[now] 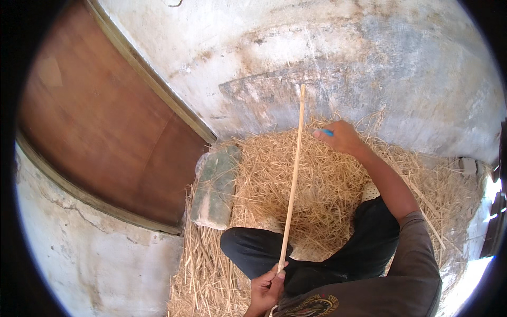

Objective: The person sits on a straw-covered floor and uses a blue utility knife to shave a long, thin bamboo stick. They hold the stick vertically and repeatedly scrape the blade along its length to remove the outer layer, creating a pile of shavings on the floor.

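A long, thin, pale stick [296, 177], perhaps split bamboo or cane, slants up from my lap toward the wall. My left hand [268, 289] is closed round its lower end, close to my body. Farther off, my right hand [344, 138] is closed on a small blue object [327, 132] that pokes out past the fingers; its kind is mostly hidden. This hand is apart from the stick, to the right of its upper part. My dark-trousered legs [364, 232] are folded beneath the stick.
Loose straw-like strips [264, 164] cover the floor around me. To the left are a greenish stone block [214, 187] and a brown door panel [111, 116] in a wooden frame. A stained pale wall [338, 68] rises ahead. At the right lies a longer strip [433, 230].
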A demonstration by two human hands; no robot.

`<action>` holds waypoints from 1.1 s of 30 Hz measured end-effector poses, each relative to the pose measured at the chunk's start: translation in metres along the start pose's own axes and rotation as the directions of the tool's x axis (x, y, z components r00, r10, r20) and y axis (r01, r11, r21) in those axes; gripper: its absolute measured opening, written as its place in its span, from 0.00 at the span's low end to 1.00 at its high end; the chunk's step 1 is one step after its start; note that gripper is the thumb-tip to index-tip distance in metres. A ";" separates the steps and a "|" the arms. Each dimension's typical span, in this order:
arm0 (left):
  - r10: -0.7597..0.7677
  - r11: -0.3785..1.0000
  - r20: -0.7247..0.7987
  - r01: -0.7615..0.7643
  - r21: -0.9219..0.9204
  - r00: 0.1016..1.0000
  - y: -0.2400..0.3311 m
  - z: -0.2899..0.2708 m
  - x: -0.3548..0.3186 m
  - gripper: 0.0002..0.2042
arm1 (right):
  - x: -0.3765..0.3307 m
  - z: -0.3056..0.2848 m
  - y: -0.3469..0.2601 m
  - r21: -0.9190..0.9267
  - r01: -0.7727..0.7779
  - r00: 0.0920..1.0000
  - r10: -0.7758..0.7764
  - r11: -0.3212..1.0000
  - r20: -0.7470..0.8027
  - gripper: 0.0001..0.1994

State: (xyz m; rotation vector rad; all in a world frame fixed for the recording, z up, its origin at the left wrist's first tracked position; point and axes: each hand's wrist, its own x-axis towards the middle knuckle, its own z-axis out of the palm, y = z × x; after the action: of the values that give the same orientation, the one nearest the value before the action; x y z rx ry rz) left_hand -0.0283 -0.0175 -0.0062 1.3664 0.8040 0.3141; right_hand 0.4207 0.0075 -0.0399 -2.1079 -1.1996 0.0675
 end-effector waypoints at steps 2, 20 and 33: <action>0.025 0.999 -0.003 -0.025 0.034 1.000 -0.002 -0.002 -0.005 0.14 | -0.007 0.011 -0.013 0.075 0.181 0.983 -0.178 0.981 -0.040 0.38; 0.025 0.929 -0.013 -0.018 0.370 1.000 -0.080 -0.021 -0.062 0.09 | 0.033 -0.005 0.099 -0.269 -0.530 0.846 0.523 0.804 -0.102 0.46; 0.172 0.929 -0.025 -0.154 0.336 0.985 -0.051 -0.011 -0.028 0.14 | 0.003 -0.020 0.071 0.203 -0.168 0.983 0.180 0.965 -0.040 0.37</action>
State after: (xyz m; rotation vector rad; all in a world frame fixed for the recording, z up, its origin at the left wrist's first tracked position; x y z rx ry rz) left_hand -0.0679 -0.0378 -0.0456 1.7555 0.8147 0.3573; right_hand 0.4823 -0.0241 -0.0655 -2.0192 -0.9303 0.1966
